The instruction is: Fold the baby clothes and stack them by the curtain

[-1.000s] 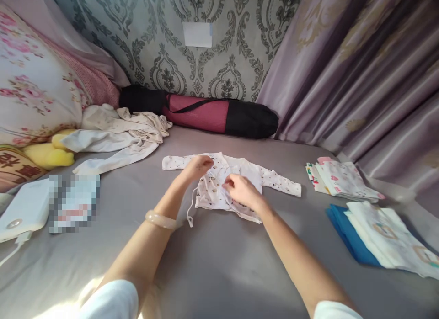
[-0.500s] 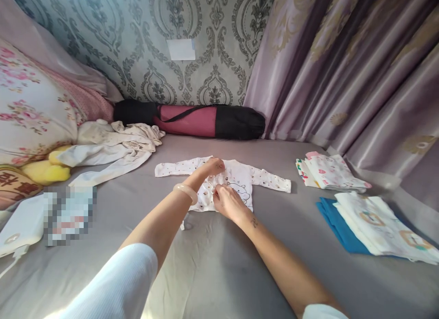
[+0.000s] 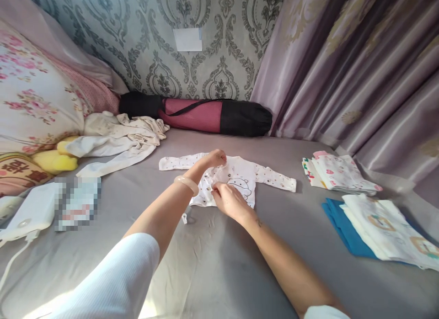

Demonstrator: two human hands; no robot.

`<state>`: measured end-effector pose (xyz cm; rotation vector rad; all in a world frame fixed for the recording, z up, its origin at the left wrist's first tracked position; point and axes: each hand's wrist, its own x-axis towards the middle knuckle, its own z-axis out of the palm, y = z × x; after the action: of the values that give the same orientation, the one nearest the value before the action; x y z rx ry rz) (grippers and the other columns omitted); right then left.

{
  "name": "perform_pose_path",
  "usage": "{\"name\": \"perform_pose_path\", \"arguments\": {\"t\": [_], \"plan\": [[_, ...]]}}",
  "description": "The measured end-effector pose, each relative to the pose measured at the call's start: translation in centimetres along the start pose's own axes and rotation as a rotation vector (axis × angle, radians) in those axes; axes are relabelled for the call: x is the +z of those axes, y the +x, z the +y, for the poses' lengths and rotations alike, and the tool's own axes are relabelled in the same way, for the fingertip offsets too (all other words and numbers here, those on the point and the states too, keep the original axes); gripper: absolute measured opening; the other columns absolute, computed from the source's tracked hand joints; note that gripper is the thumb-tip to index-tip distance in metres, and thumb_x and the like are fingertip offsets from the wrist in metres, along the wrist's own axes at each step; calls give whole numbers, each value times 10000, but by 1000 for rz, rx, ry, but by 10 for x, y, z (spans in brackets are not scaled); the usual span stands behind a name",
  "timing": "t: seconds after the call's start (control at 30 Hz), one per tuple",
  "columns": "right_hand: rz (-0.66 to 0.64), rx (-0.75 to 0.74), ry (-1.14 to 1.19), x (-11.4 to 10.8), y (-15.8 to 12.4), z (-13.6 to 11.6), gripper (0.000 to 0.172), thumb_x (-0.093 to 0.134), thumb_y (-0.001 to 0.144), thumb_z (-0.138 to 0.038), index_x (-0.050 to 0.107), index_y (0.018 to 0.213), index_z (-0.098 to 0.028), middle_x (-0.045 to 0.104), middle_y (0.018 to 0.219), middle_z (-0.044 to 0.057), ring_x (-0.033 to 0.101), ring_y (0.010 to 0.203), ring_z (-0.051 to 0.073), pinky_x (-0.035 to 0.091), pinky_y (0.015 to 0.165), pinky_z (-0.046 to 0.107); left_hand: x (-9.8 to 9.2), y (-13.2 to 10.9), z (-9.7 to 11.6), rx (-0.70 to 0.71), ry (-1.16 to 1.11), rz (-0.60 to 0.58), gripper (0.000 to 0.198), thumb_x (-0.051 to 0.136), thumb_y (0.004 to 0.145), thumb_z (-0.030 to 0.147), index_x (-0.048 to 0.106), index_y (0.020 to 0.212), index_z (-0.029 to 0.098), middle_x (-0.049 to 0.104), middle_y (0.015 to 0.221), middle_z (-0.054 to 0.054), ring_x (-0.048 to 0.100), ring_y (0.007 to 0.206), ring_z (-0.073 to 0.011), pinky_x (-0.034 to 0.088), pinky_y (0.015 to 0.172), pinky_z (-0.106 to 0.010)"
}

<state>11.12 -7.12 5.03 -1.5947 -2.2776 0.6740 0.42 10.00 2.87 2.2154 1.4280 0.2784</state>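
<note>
A small white baby shirt (image 3: 236, 172) with long sleeves, tiny speckles and an outlined cartoon animal lies spread out on the grey sheet. At its neckline my left hand (image 3: 216, 158), a pale bangle on its wrist, is closed with the fingertips pinching the cloth. Lower on the shirt's front, my right hand (image 3: 230, 199) is closed on the cloth near the front edge, partly covering the animal print. The exact bit of fabric between the fingers is hidden. A white tie (image 3: 185, 217) sticks out past the lower left hem.
Folded baby clothes (image 3: 345, 172) and a second folded pile over blue cloth (image 3: 346, 232) lie at right. Crumpled clothing (image 3: 133, 136), a yellow plush (image 3: 56, 161) and a white power bank (image 3: 36, 209) with cable are left. A red-black bag (image 3: 195, 115) lies along the wall.
My left hand has shifted slightly up toward the shirt's neckline, while my right hand stays on the front. The whole view has moved a little.
</note>
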Motion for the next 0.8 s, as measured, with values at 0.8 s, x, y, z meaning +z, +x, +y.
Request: {"name": "perform_pose_path", "arguments": {"t": [0.8], "plan": [[133,111,-97,-5,-87,68,169,477,915,-229,583,1046,-221,551,1120,52,589,770,125,430,706,251,21,-163,-17,263,-42,-43,297,549,888,465,688,946,210,588,985,-73,559,903,-196,454,817,-297]]}}
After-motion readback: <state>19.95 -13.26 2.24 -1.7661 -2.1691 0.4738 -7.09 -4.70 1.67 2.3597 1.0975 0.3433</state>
